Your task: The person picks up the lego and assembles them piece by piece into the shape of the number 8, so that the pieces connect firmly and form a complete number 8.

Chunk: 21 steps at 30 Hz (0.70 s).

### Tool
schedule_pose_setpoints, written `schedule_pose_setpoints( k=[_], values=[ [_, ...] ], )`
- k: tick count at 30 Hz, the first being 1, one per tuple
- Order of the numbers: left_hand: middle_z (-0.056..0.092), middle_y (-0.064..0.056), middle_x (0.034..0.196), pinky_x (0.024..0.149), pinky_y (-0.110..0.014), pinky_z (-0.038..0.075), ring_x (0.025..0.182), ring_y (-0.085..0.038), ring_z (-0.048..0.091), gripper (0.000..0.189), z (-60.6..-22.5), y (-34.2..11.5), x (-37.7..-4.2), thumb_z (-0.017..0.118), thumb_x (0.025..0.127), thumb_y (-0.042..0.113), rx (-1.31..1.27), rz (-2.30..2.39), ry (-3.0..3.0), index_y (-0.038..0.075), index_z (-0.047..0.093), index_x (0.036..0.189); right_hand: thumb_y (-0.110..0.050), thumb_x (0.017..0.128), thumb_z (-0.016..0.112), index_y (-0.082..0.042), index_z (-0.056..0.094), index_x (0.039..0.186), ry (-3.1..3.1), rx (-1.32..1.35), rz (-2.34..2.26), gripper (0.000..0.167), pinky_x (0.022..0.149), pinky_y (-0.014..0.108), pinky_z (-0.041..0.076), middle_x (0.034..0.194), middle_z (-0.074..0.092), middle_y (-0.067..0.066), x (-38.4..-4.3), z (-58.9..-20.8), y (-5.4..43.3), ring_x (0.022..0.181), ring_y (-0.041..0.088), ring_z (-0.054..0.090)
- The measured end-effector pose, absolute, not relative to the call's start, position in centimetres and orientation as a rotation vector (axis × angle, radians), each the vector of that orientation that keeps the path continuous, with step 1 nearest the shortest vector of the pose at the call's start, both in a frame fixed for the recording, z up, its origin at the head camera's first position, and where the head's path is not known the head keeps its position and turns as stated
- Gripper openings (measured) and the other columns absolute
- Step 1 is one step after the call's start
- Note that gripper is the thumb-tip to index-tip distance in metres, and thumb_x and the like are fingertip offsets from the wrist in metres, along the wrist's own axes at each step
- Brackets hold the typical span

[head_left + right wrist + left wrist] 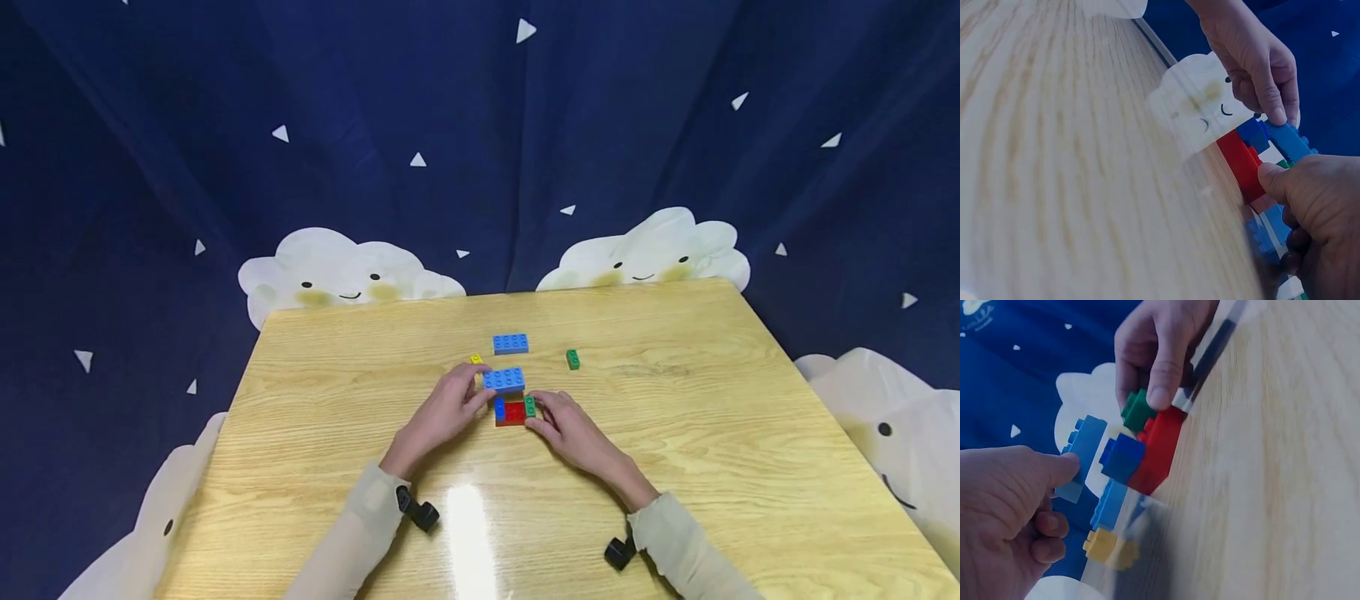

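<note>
My left hand point(447, 406) pinches a light blue building brick point(504, 380) by its left end, raised off the table. Just in front of it lies a red brick point(513, 413). A small dark blue brick point(1124, 457) sits on the red brick's left end, and a small green brick point(1139, 410) on its right end. My right hand point(572, 429) holds the green brick at that end, thumb on the near side and index finger on the far side. In the right wrist view, the right hand hides that green brick.
Farther back on the wooden table point(337, 375) lies another light blue brick point(511, 343). A second green brick point(573, 359) lies to the right. Beside the left fingertips, a yellow brick point(476, 359) is partly hidden. A dark blue curtain point(480, 125) hangs behind the table.
</note>
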<state>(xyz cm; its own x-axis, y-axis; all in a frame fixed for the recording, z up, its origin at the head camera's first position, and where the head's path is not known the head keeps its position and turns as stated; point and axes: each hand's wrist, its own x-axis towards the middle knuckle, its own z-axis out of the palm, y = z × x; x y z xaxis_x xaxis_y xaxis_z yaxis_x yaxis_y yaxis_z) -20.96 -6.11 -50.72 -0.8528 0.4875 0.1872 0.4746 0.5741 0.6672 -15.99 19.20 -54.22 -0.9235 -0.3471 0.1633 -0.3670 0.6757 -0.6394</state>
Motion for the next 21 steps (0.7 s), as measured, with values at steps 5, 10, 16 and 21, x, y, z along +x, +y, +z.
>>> schedule_pose_setpoints(
  k=[5,10,16,21],
  values=[
    [0.054,0.000,0.089,0.064,-0.026,0.043,0.074,-0.012,0.049,0.038,-50.1,-5.9,-19.9,0.068,0.104,0.025,0.874,1.154,2.720,0.008,0.063,0.137,-0.030,0.103,0.069,-0.002,0.060,0.142,-2.846,0.629,1.081,0.049,0.070,0.030,0.038,0.087,0.052,-0.005,-16.2,-54.2,19.2,0.086,0.015,0.047],
    [0.058,0.001,0.096,0.067,-0.026,0.047,0.077,-0.011,0.052,0.037,-50.3,-5.6,-19.4,0.067,0.104,0.026,0.920,1.126,2.693,0.008,0.062,0.137,-0.030,0.103,0.068,-0.004,0.059,0.144,-2.854,0.620,1.086,0.050,0.069,0.029,0.039,0.086,0.052,-0.005,-16.2,-54.3,19.3,0.084,0.014,0.046],
    [0.059,0.002,0.098,0.069,-0.027,0.048,0.079,-0.011,0.053,0.039,-50.3,-5.4,-18.9,0.066,0.105,0.029,0.906,1.113,2.686,0.008,0.062,0.137,-0.029,0.103,0.068,-0.005,0.061,0.141,-2.841,0.618,1.079,0.046,0.068,0.028,0.038,0.083,0.050,-0.006,-16.1,-54.4,19.4,0.082,0.013,0.045],
    [0.062,0.000,0.103,0.069,-0.028,0.048,0.079,-0.011,0.054,0.037,-50.3,-5.3,-18.5,0.066,0.105,0.028,0.900,1.110,2.685,0.009,0.062,0.137,-0.029,0.103,0.069,-0.003,0.061,0.139,-2.829,0.633,1.070,0.046,0.068,0.028,0.038,0.084,0.051,-0.006,-16.1,-54.3,19.4,0.082,0.013,0.046]
  ],
)
